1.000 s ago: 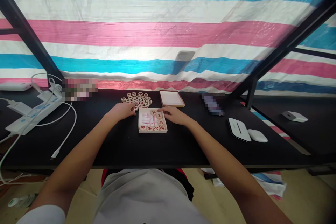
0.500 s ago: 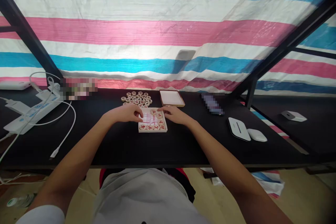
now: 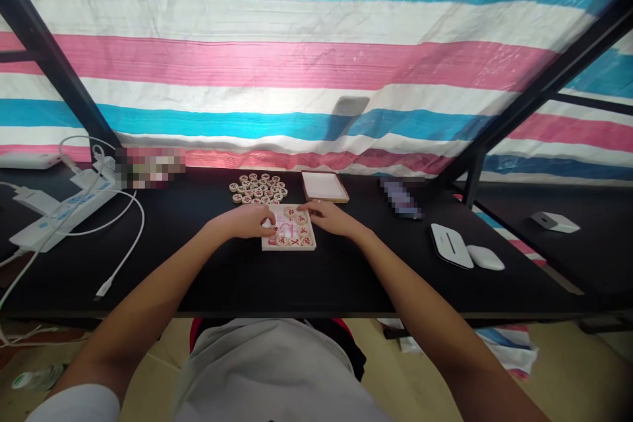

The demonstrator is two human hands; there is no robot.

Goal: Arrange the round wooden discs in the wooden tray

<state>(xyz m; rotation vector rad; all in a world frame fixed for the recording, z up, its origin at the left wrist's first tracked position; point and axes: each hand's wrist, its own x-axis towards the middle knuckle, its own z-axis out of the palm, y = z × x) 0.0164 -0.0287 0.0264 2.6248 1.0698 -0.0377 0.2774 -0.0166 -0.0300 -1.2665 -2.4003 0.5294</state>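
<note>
A shallow white box [image 3: 289, 247] lies on the black table before me. Inside it, several round Chinese chess pieces [image 3: 295, 241] with red characters line the right side and near edge, over a printed paper sheet [image 3: 287, 227]. My left hand [image 3: 250, 221] is over the box's left side, thumb and fingers closed around a Chinese chess piece [image 3: 274, 230], mostly covered by the fingers. My right hand [image 3: 329, 216] grips the box at its far right corner, fingertips on the rim. Beyond the box, loose Chinese chess pieces [image 3: 257, 189] sit clustered on the table.
An open box lid [image 3: 324, 186] lies behind the right hand. Farther right are a phone [image 3: 401, 199], a white flat device [image 3: 451, 245] and a white rounded case [image 3: 485, 257]. On the left, a power strip [image 3: 64, 214] trails white cables [image 3: 126, 257]. A striped tarp [image 3: 277, 66] hangs behind.
The piece at the box's near left corner has left that spot; my left hand has moved slightly right and nearer, with a piece at its fingertips. My right hand stays at the corner.
</note>
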